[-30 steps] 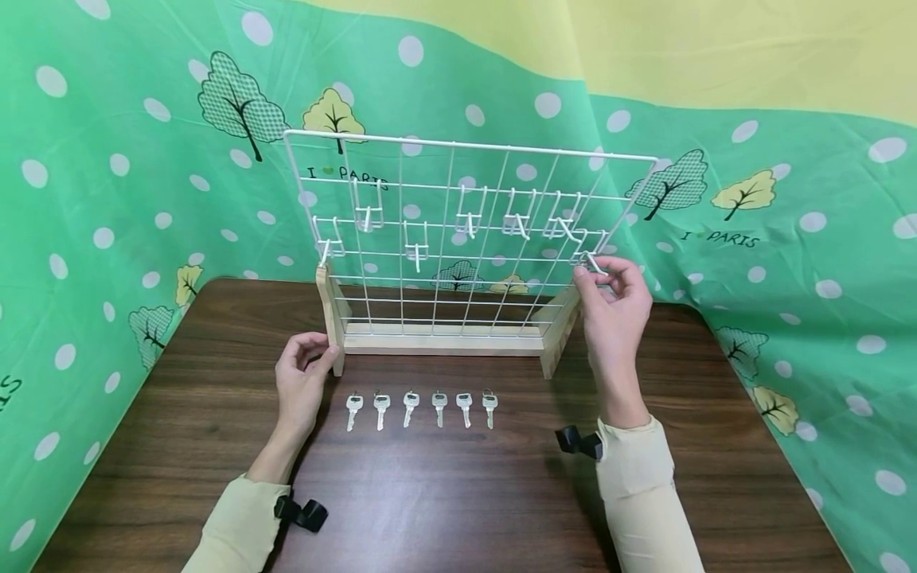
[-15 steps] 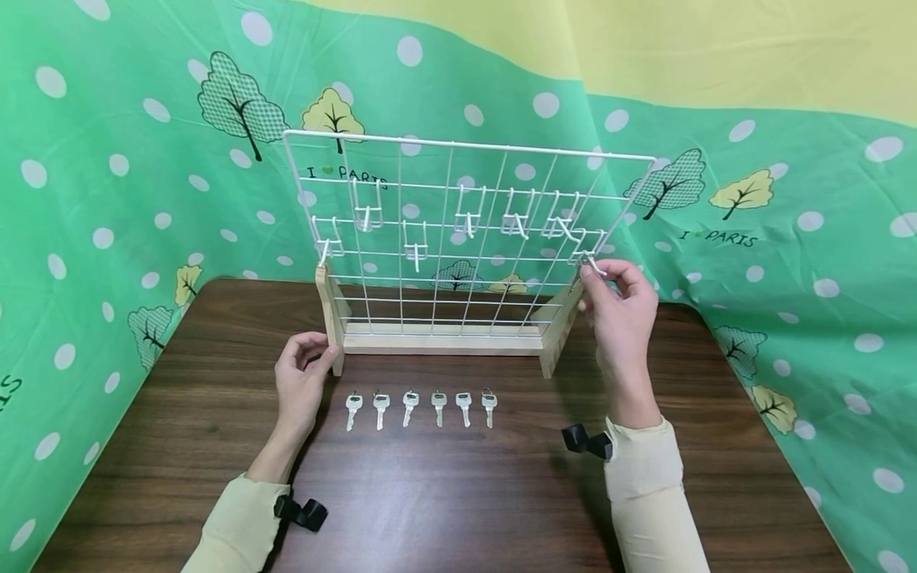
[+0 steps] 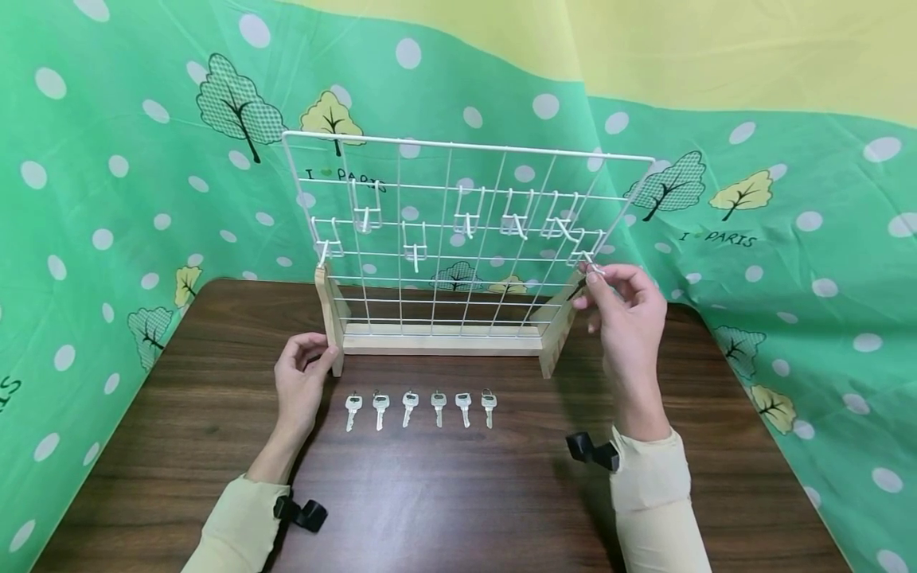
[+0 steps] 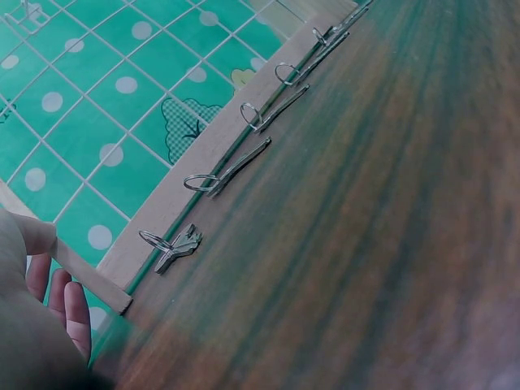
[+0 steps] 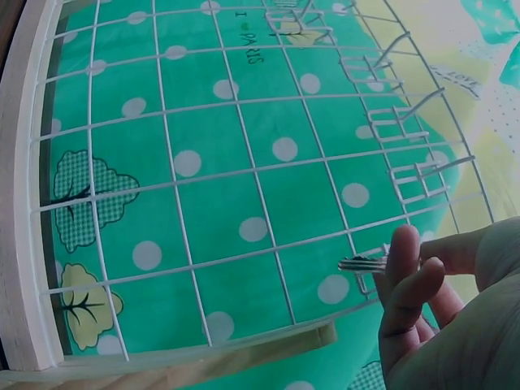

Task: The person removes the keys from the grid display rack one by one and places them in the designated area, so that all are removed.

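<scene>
In the head view my left hand [image 3: 301, 374] holds the left wooden leg [image 3: 329, 318] of a white wire grid rack [image 3: 447, 334], thumb on its near side. The left wrist view shows the other fingers [image 4: 77, 313] beyond that leg. My right hand [image 3: 630, 318] is at the rack's right end, thumb and fingers pinching right at the lowest right hook [image 3: 587, 257]. From between those fingers a silver key [image 5: 357, 264] sticks out in the right wrist view; the fingers cover its head and ring. I cannot tell whether its ring is round the hook.
Several silver keys [image 3: 438, 404] with small rings lie in a row on the dark wooden table [image 3: 444, 509] before the rack. More white hooks [image 3: 467, 223] jut out from the grid. A green dotted cloth [image 3: 107, 231] hangs behind and at both sides.
My right hand has slid a little to the right and down at the lowest right hook. The left hand keeps its place on the leg, and the keys on the table lie as before.
</scene>
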Tool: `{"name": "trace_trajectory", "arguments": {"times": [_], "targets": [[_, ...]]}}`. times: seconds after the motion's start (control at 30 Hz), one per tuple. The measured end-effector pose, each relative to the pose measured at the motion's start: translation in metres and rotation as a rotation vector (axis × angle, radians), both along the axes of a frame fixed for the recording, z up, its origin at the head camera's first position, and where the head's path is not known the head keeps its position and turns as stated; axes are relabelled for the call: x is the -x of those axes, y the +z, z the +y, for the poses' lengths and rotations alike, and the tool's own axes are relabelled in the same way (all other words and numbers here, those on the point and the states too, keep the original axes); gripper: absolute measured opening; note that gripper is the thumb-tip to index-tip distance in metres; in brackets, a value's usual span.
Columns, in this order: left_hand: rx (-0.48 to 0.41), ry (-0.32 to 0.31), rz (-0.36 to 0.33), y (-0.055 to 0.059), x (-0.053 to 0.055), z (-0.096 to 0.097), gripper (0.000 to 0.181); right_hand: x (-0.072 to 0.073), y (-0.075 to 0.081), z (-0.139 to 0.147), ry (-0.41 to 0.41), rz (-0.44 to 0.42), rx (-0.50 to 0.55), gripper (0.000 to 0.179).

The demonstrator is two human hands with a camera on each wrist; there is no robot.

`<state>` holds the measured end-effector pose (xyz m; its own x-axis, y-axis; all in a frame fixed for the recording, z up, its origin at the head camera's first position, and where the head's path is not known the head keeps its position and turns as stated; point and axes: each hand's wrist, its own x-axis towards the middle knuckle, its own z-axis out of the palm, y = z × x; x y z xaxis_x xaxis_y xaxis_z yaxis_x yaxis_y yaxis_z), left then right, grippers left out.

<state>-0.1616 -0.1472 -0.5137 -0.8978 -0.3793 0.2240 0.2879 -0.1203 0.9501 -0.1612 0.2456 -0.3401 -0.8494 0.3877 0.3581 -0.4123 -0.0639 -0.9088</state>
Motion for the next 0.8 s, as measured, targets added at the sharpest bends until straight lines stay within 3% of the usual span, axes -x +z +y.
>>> {"name": "trace_trajectory", "arguments": {"times": [0.37,0.67,0.8], "targets": [[0.007,-0.002,-0.007,0.001,0.0,0.0,0.029,-0.005,-0.002,0.008,-0.041,0.066,-0.018,0.002],[-0.003,-0.003,-0.004,0.001,-0.001,0.001,0.029,-0.011,0.002,0.012,-0.046,0.105,0.0,0.02],[-0.004,-0.003,-0.005,0.001,-0.001,0.001,0.029,-0.014,0.003,0.012,-0.039,0.118,0.006,0.018]]}}
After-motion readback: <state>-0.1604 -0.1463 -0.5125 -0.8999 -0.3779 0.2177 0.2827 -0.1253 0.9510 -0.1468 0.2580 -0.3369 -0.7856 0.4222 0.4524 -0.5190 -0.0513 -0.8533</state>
